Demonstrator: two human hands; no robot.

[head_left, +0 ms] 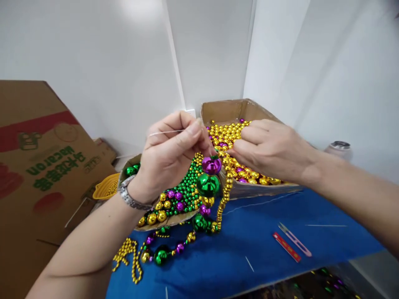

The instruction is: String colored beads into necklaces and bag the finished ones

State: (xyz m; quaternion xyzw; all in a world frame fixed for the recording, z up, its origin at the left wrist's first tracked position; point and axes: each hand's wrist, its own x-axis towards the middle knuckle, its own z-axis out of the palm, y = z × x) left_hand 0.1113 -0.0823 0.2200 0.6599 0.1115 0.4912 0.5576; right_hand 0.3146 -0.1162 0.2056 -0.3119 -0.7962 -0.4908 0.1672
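Left hand (170, 160) pinches the top of the bead strand (208, 185). The strand hangs above the blue cloth (264, 249) with its thin needle (165, 133) jutting leftward. Right hand (271, 149) is curled at the strand's gold beads, over the cardboard box (224, 110); whether it grips them cannot be told.

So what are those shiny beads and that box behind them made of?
The beads look like plastic with a mirror-bright metallic coat: sharp highlights, though I can't be sure. The box looks like brown cardboard, matte with raw folded edges.
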